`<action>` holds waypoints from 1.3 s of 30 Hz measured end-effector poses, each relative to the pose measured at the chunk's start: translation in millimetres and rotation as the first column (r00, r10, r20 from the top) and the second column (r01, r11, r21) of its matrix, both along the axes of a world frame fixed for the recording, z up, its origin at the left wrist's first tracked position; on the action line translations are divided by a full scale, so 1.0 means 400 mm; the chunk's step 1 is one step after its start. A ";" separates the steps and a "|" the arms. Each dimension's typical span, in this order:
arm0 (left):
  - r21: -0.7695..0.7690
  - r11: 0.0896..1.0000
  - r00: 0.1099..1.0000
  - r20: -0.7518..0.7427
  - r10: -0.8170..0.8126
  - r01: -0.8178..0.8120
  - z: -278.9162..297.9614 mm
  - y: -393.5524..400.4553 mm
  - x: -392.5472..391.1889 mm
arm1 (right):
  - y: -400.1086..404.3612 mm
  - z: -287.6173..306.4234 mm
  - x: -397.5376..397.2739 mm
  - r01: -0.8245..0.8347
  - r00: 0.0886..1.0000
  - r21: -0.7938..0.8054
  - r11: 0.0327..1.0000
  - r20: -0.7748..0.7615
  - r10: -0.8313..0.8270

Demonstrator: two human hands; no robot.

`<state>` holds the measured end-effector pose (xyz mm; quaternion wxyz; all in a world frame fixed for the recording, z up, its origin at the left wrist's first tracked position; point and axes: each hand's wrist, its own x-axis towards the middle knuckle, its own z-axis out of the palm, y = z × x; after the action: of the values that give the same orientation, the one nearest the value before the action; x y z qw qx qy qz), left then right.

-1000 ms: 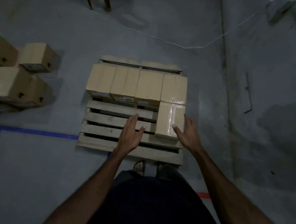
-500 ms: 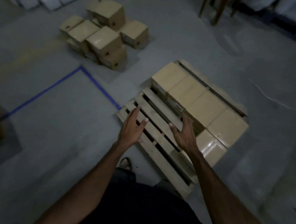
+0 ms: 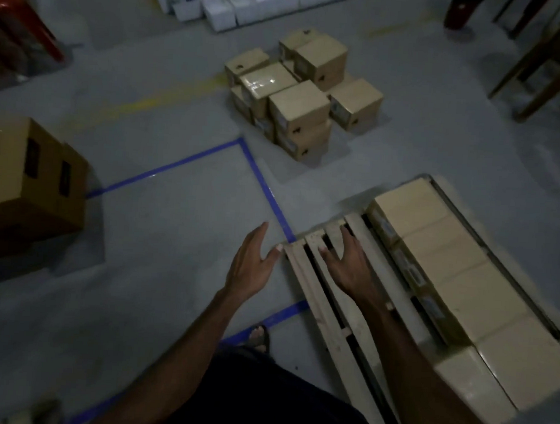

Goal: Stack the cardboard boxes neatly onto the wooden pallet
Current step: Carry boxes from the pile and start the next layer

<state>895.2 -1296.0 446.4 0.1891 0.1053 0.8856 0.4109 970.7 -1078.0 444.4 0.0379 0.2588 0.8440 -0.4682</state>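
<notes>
The wooden pallet (image 3: 317,278) lies at the lower right with bare slats on its near side. A row of cardboard boxes (image 3: 442,252) runs along its far side, and one more box (image 3: 490,381) sits at its right end. A heap of several loose cardboard boxes (image 3: 297,105) stands on the floor beyond. My left hand (image 3: 250,265) hovers open over the floor just left of the pallet corner, holding nothing. My right hand (image 3: 350,264) hovers open over the bare slats, also holding nothing.
A big brown carton (image 3: 30,179) stands at the left. Blue tape lines (image 3: 260,181) mark the grey floor. White packs (image 3: 224,4) line the far wall, with wooden furniture legs (image 3: 540,57) at the top right and a red chair (image 3: 20,13) at the top left. My sandalled foot (image 3: 259,335) is below.
My view has swung left, from the pallet toward the heap of loose boxes. My right hand has left the end box. Both hands stay open and hold nothing.
</notes>
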 end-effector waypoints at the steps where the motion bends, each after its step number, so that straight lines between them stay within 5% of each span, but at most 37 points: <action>1: -0.010 1.000 1.000 -0.004 0.000 0.000 0.001 -0.027 -0.049 | -0.020 -0.010 -0.051 -0.002 1.000 -0.009 1.000 -0.016 0.002; 12: -0.019 0.997 0.997 0.032 0.076 -0.075 -0.021 -0.154 -0.436 | -0.107 -0.007 -0.443 0.010 1.000 -0.012 1.000 0.027 -0.010; 28: -0.013 0.997 0.997 -0.009 0.077 -0.077 0.004 0.026 -1.163 | 0.063 -0.015 -1.194 0.032 0.999 -0.087 0.996 -0.008 -0.033; 39: 0.021 0.999 0.994 0.096 -0.044 0.042 -0.048 0.205 -1.555 | 0.187 -0.059 -1.493 0.189 0.980 -0.116 0.975 0.079 -0.181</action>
<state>273.1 -1213.9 427.1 0.2396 0.1060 0.8690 0.4198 373.5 -1003.1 421.0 0.0385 0.3491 0.7841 -0.5116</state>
